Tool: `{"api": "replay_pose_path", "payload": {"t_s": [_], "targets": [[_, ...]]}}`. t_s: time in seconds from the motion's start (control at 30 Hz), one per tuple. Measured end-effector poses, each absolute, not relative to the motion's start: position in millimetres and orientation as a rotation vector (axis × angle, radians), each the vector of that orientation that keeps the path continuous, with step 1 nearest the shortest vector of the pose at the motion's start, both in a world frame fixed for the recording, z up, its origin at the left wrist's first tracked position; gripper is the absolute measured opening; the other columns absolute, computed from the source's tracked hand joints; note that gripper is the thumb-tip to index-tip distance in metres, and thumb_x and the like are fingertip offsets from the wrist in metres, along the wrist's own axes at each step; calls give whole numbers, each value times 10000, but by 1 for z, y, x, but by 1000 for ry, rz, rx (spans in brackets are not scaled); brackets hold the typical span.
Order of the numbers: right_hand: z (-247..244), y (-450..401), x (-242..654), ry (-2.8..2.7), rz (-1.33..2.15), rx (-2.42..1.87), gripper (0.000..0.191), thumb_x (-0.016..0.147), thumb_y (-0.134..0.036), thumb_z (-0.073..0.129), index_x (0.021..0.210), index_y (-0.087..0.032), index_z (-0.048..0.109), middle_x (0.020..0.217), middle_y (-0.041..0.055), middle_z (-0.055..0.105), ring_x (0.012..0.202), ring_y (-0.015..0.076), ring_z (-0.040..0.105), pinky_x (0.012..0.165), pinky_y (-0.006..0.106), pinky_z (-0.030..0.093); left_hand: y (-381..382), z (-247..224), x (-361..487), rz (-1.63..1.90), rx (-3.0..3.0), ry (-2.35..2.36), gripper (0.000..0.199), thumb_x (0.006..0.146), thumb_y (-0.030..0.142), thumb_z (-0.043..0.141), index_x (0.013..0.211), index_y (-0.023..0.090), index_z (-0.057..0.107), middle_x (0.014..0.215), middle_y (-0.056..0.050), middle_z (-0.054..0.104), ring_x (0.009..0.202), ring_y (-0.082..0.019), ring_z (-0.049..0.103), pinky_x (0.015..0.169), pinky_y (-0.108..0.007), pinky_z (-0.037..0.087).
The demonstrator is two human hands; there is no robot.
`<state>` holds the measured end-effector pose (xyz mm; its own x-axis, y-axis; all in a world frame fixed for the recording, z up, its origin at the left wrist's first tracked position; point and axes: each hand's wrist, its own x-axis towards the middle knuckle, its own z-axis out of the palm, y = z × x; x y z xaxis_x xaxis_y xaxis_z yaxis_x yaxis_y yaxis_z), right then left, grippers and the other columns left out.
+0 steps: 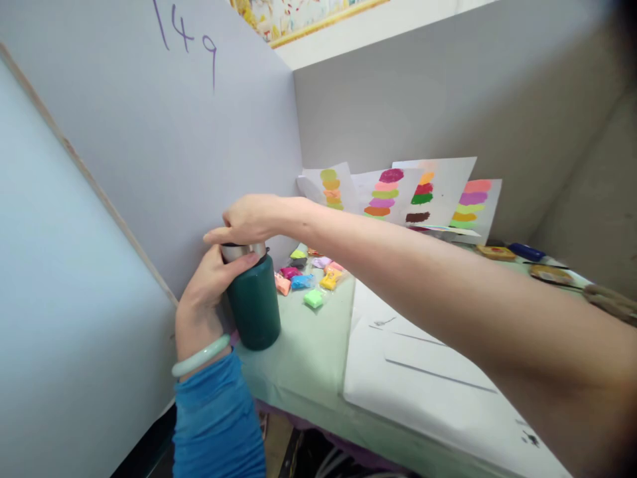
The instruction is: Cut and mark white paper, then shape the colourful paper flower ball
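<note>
- My left hand (203,282) is partly closed around the neck of the green bottle (255,309), thumb against its silver collar (259,249).
- My right hand (249,219) is bent over the bottle's top; I can't tell how firmly it grips.
- The bottle stands upright by the left edge of the table (303,358), beside the partition (149,146).
- Coloured packets (313,299) lie just beyond it, toward the far left corner.

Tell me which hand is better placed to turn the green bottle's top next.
Probably the right hand: it lies over the top of the green bottle, while the left hand is lower, thumb on the metal band, and could steady it.
</note>
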<state>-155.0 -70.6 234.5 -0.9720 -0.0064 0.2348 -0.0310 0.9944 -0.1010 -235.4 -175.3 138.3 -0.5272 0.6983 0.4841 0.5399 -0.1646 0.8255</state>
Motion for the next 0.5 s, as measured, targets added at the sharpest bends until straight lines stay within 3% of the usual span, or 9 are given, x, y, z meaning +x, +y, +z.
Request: {"api": "replay_pose_path", "payload": {"t_s": [0.17,0.27,0.43,0.5], "targets": [[221,-91,-175,-2796,21,-108,468,887,-518,407,794,-140,666,768,87,639,898,302,614,779,434,463,-179,134,-213,1726,1100,2716,698,519,477,785,1112,191,552,975,-86,661,1006,-364,603,837,-467,507],[213,-96,-176,-2761,15,-137,443,888,-498,412,840,-134,659,825,102,643,917,308,605,780,434,460,-175,129,-208,1728,895,2914,784,468,461,802,1147,192,518,966,-83,652,1024,-391,587,852,-503,490],[216,-81,-162,-2765,5,185,383,872,-482,455,986,-160,628,915,102,644,907,263,588,764,369,449,-173,123,-224,1947,1334,2343,452,631,453,703,975,175,609,975,-72,671,998,-304,617,831,-395,530],[221,-72,-158,-2790,51,343,329,865,-436,487,1007,-175,628,909,85,646,877,229,584,755,335,442,-174,123,-230,1974,1449,2084,413,666,422,687,977,159,616,991,-77,675,986,-282,625,818,-367,538]]}}
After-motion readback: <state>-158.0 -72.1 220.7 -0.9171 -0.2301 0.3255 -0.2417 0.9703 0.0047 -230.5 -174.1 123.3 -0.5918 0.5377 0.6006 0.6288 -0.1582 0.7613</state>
